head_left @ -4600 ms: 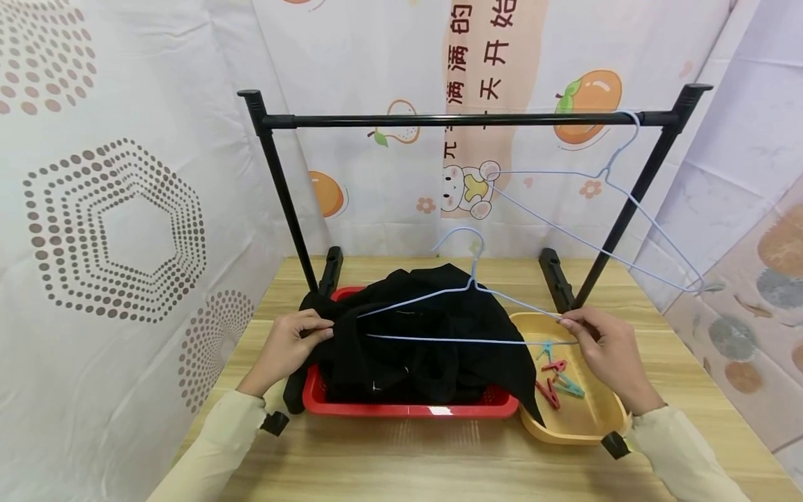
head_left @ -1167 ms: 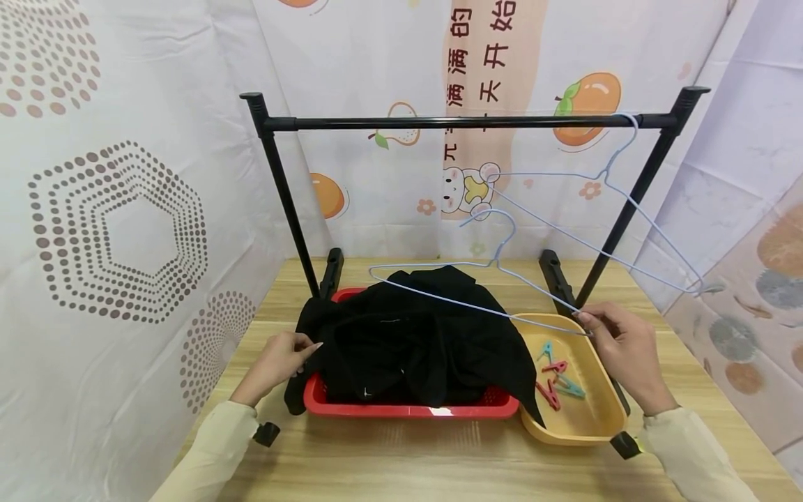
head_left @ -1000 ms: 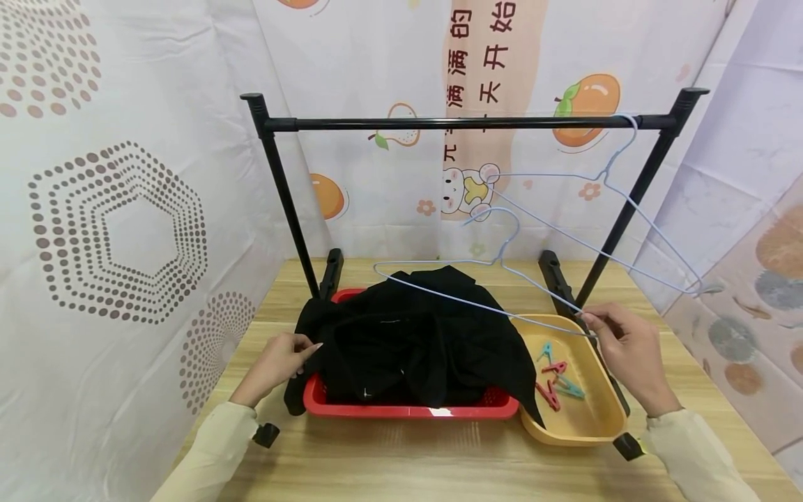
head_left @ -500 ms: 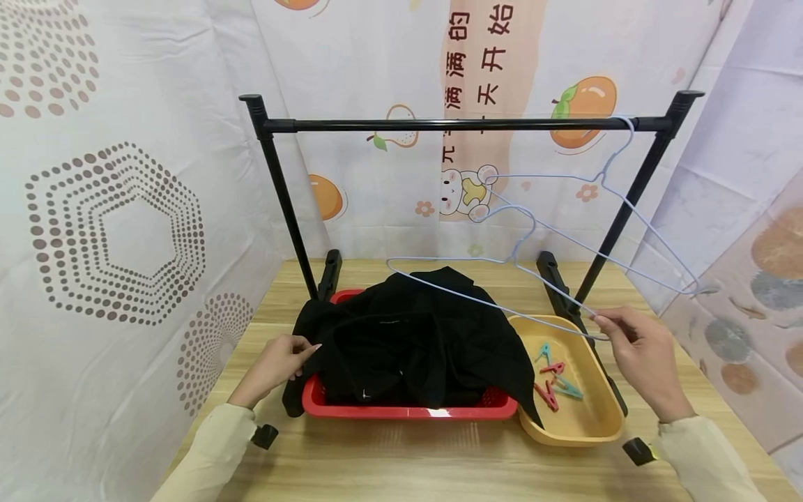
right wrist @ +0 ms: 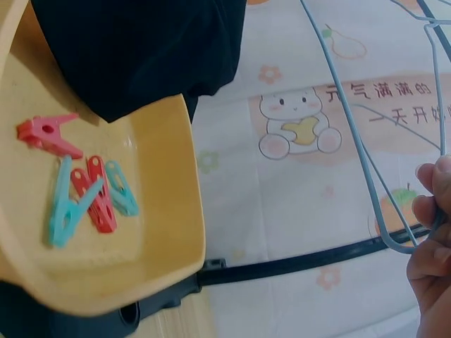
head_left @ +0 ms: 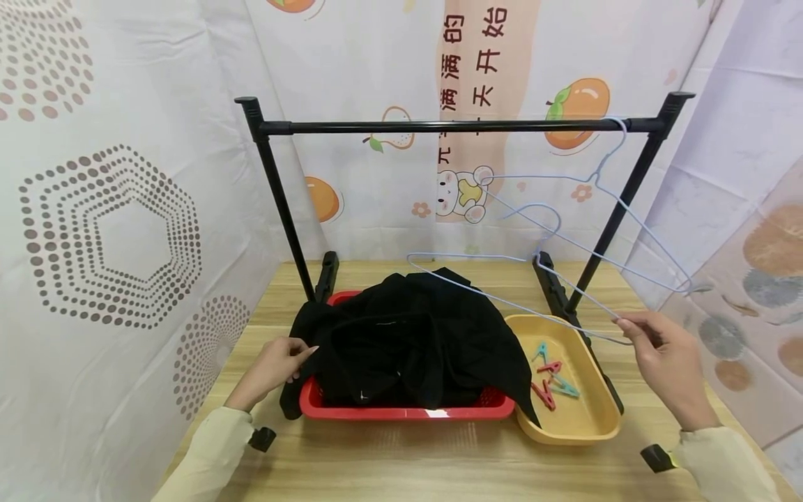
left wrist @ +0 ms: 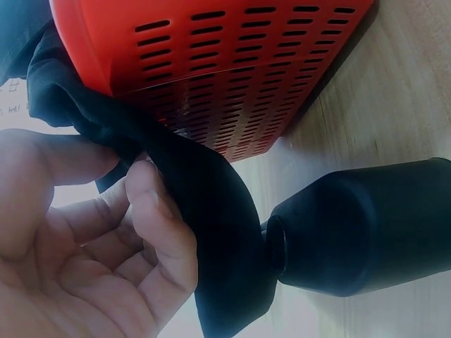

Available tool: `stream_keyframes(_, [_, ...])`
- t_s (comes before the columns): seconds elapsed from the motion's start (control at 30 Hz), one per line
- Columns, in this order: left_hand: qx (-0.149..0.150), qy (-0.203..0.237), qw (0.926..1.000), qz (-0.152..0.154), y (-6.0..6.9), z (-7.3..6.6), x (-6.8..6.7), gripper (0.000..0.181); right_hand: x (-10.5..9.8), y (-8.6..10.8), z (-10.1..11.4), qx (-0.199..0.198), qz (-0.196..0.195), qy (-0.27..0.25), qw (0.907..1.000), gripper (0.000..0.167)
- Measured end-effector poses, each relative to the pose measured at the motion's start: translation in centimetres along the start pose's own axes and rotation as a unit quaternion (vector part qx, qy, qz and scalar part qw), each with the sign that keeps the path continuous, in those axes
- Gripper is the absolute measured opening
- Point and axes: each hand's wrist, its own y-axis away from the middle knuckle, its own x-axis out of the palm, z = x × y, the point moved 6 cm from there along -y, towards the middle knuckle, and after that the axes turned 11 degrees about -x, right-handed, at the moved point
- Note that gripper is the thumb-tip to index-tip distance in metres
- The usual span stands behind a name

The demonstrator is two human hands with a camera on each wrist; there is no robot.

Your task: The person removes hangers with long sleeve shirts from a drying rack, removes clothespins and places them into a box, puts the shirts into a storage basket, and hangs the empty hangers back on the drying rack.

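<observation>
My right hand (head_left: 671,362) pinches one end of a light blue wire hanger (head_left: 483,295), held tilted in the air over the basket and tray. Its hook points left. My left hand (head_left: 272,366) is at the left side of the red basket; in the left wrist view its thumb and fingertips pinch the edge of a black garment (left wrist: 218,204). That garment (head_left: 470,341) lies bunched in the red basket (head_left: 408,413), one corner hanging into the yellow tray. A second blue hanger (head_left: 652,230) hangs from the rack's right end.
A black rack (head_left: 439,127) stands behind the basket, its feet on the wooden table (head_left: 401,464). The yellow tray (head_left: 592,425) at the basket's right holds several red and teal clothespins (right wrist: 67,211). A patterned curtain (head_left: 370,70) closes off the back.
Earlier the hanger's left end was under the black cloth by my left hand. It has come out, and my right hand has carried it rightward. The left hand has barely moved since.
</observation>
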Motion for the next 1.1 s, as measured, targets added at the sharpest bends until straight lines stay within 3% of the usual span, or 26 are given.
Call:
stream_keyframes(0.4, [-0.003, 0.005, 1.0, -0.002, 0.0, 0.4, -0.2, 0.027, -2.6, -0.1, -0.9, -0.006, -0.04, 0.013, 0.9991, 0.008])
stream_keyframes(0.6, [-0.01, 0.005, 0.9999, -0.003, 0.0, 0.7, 0.0, 0.027, -3.3, -0.5, -1.0, 0.032, -0.043, 0.038, 0.9979, 0.006])
stream_keyframes(0.73, [-0.015, 0.006, 0.9999, -0.003, 0.2, 0.7, 0.1, 0.027, -3.7, -0.8, -1.0, 0.034, -0.052, 0.044, 0.9971, 0.007])
stream_keyframes(0.93, [-0.004, 0.009, 0.9999, -0.004, 0.0, 0.3, 0.0, 0.026, -4.3, -2.1, -0.7, 0.014, -0.069, 0.044, 0.9966, 0.007])
stream_keyframes(1.1, [0.0, 0.01, 0.9999, -0.007, -0.1, 0.2, 0.1, 0.025, -4.6, -3.6, -0.6, 0.024, -0.063, 0.071, 0.9952, 0.006])
